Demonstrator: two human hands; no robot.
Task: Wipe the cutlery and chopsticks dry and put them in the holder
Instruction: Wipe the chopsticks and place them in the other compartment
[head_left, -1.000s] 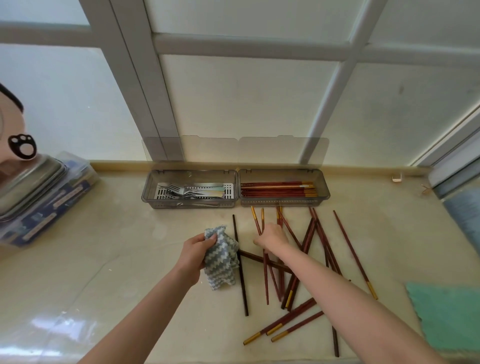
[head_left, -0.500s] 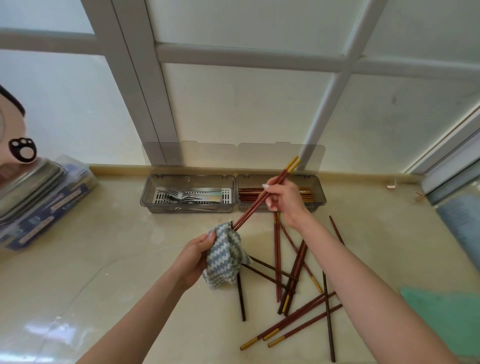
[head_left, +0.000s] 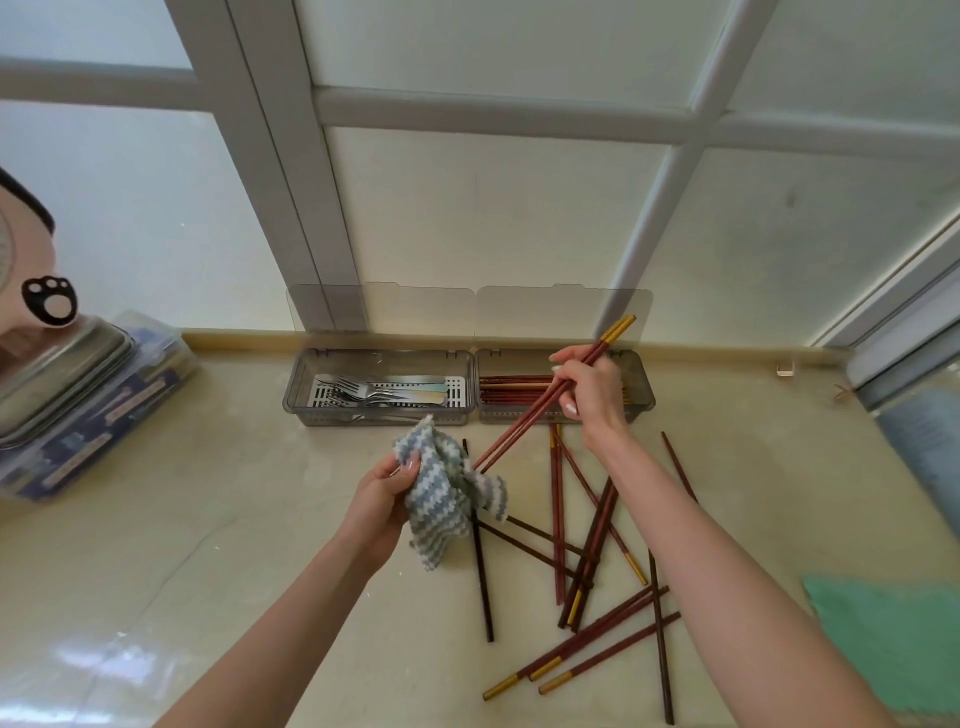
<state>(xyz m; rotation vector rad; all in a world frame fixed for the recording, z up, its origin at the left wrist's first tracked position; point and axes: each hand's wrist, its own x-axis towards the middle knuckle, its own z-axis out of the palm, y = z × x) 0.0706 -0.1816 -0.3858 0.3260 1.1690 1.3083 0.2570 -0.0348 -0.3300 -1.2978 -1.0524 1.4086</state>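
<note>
My right hand (head_left: 589, 389) grips a pair of red chopsticks (head_left: 524, 421) with gold tips, slanted up to the right; their lower ends reach into the blue-and-white cloth (head_left: 441, 493). My left hand (head_left: 384, 493) holds that cloth bunched above the counter. Several loose red and dark chopsticks (head_left: 587, 561) lie scattered on the counter below my right arm. The grey holder (head_left: 301, 384) stands against the wall with its clear lids up: forks (head_left: 374, 392) in the left compartment, red chopsticks (head_left: 511, 389) in the right one.
A green cloth (head_left: 893, 639) lies at the right edge of the beige counter (head_left: 208, 519). A metal tray on a blue plastic box (head_left: 78, 405) sits at the left. A window frame rises behind the holder.
My right hand picked a pair of chopsticks off the counter and lifted them, lower ends into the cloth. Since half a second ago the hands have barely moved.
</note>
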